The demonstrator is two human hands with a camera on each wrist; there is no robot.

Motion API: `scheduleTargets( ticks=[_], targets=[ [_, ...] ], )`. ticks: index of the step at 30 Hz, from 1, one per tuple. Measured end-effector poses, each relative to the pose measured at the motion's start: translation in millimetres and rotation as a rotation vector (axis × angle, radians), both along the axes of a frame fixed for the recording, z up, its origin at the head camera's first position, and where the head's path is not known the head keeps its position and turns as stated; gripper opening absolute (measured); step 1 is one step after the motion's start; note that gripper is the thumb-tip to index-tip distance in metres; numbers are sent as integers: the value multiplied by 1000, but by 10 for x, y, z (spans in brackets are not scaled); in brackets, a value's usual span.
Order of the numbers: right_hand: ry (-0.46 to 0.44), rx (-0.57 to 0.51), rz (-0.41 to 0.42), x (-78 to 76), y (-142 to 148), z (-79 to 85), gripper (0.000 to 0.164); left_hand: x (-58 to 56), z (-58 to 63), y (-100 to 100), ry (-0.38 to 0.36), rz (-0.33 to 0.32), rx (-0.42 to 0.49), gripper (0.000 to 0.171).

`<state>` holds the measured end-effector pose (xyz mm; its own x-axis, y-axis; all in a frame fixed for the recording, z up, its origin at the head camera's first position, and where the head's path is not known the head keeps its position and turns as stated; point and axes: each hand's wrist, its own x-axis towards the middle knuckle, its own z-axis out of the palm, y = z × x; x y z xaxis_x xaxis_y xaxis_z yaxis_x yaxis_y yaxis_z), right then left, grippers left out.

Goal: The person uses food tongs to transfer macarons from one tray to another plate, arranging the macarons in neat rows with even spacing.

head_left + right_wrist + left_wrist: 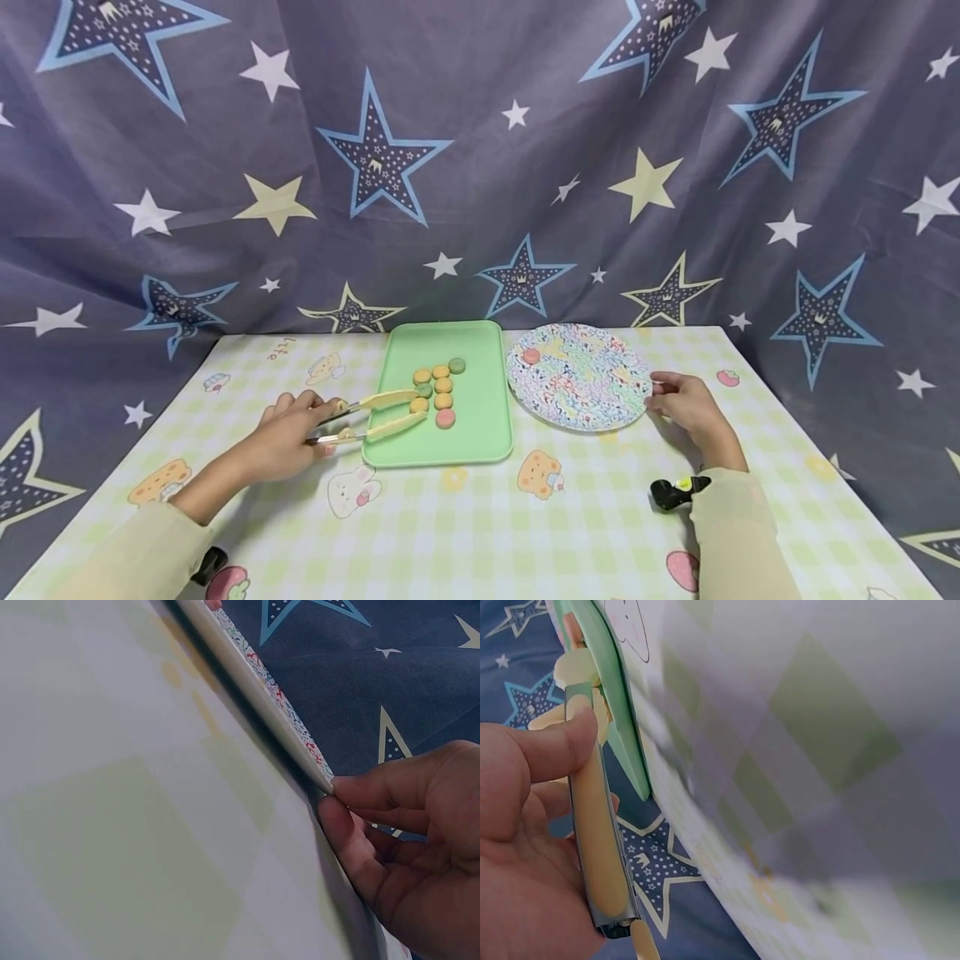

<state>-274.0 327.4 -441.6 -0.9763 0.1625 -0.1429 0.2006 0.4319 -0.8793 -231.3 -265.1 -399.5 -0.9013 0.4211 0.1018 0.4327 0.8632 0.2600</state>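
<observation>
My left hand (283,440) grips a pair of tongs (395,427) with cream-yellow tips and metal arms. The tips reach over the light green tray (480,437), one on each side of a yellow macaron (418,405). Close by on the tray lie several more yellow macarons, a pink macaron (445,418) and two green ones, one at the upper right (457,365). In the left wrist view, the thumb presses along the tongs' handle (600,832). My right hand (693,417) pinches the right rim of a speckled round plate (592,379) between thumb and fingers. One pink macaron (531,357) sits at the plate's left.
Both tray and plate lie side by side near the back of a table (450,533) with a green-checked, cartoon-printed cloth. Behind it hangs a dark star-patterned curtain (465,183). Black straps (671,493) show at the wrists.
</observation>
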Motion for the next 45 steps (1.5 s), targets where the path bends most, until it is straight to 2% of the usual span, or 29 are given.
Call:
scheduleTargets(
  ticks=[21, 38, 45],
  targets=[
    [21, -4, 15, 4, 3, -1, 59, -21, 4, 48, -58, 9, 29, 64],
    [15, 0, 13, 18, 2, 9, 59, -16, -15, 62, -44, 9, 41, 63],
    [18, -1, 15, 2, -3, -4, 59, -28, 52, 61, -54, 1, 58, 63]
  ],
)
